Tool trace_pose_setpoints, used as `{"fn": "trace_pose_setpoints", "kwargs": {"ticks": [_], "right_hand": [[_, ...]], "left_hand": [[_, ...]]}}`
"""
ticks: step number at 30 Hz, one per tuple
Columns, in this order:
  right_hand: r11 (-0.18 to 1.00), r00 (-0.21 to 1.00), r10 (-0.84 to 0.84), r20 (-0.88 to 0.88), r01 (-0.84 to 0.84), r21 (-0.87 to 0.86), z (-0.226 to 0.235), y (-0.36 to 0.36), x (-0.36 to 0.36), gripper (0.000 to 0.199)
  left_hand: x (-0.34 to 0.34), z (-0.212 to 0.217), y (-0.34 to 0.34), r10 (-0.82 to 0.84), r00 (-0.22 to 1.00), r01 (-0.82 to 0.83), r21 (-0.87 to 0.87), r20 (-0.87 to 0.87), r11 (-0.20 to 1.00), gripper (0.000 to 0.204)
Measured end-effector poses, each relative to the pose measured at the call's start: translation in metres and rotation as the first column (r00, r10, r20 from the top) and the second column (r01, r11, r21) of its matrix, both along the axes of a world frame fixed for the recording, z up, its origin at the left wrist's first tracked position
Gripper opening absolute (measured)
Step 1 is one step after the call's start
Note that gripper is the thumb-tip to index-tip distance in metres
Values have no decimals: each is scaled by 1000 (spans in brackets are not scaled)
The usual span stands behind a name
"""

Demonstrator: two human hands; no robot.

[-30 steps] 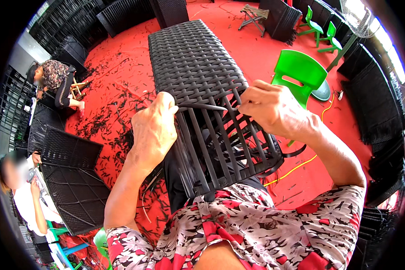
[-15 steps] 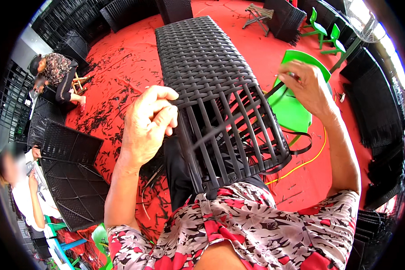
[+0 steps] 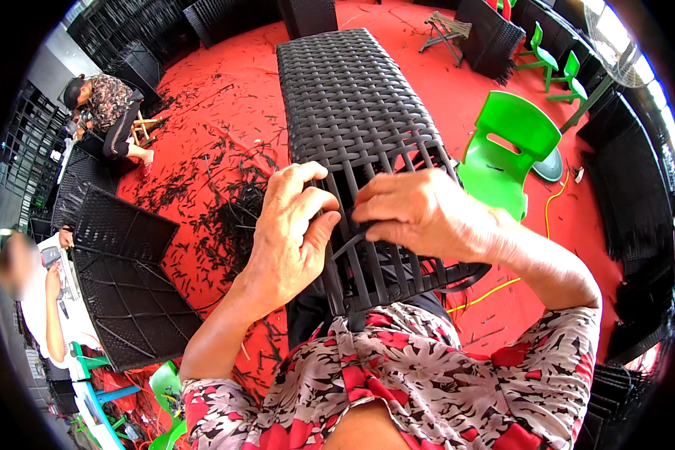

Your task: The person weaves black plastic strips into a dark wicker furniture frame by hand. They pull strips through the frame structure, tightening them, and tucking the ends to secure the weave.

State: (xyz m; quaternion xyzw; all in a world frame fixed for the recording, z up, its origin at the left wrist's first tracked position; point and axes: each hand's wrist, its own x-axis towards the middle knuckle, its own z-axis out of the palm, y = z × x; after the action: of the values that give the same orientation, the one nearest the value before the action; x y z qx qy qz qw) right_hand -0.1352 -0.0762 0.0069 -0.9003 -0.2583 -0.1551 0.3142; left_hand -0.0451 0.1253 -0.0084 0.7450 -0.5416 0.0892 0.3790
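Long black woven-rattan panel on a frame [image 3: 352, 112] lies lengthwise in front of the person, near end resting against the lap, far end stretching out over the red floor [image 3: 225, 97]. Most of it is already woven tight: the whole far part and middle show a closed basket pattern. Near end isn't done; only bare upright strands w/ open gaps there, so by my read a last stretch of cross-weaving is left.

Left hand [image 3: 289, 232] sits at the panel's left edge, fingers curled over the weave, thumb pressing a thin black rattan strip [image 3: 346, 244]. Right hand [image 3: 420, 214] is just beside it, fingers clenched around the same strip right where the woven part ends. Both hands nearly touch.

Around: black strip offcuts [image 3: 225, 202] scattered on the floor left of the panel, a bright green plastic chair [image 3: 506, 150] at right, a yellow cable [image 3: 502, 289] below it, another black woven panel [image 3: 124, 277] lying at left. A person in patterned clothes [image 3: 105, 109] crouches far left, working apart
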Motion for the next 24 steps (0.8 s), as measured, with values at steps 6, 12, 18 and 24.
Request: {"fn": "trace_pose_setpoints", "kwargs": {"ticks": [6, 12, 18, 24], "right_hand": [[997, 989, 16, -146, -27, -77, -6, 0, -7, 9], [913, 933, -88, -348, 216, 347, 25, -21, -8, 7], [846, 867, -247, -432, 411, 341, 29, -29, 2, 15], [934, 900, -347, -264, 356, -14, 26, -13, 12, 12]], "left_hand": [[9, -11, -5, 46, 997, -52, 75, 69, 996, 15], [11, -11, -9, 22, 986, -44, 127, 166, 991, 19], [12, -3, -12, -47, 976, -24, 316, 213, 948, 25], [7, -13, -17, 50, 994, -69, 213, 97, 975, 22]]}}
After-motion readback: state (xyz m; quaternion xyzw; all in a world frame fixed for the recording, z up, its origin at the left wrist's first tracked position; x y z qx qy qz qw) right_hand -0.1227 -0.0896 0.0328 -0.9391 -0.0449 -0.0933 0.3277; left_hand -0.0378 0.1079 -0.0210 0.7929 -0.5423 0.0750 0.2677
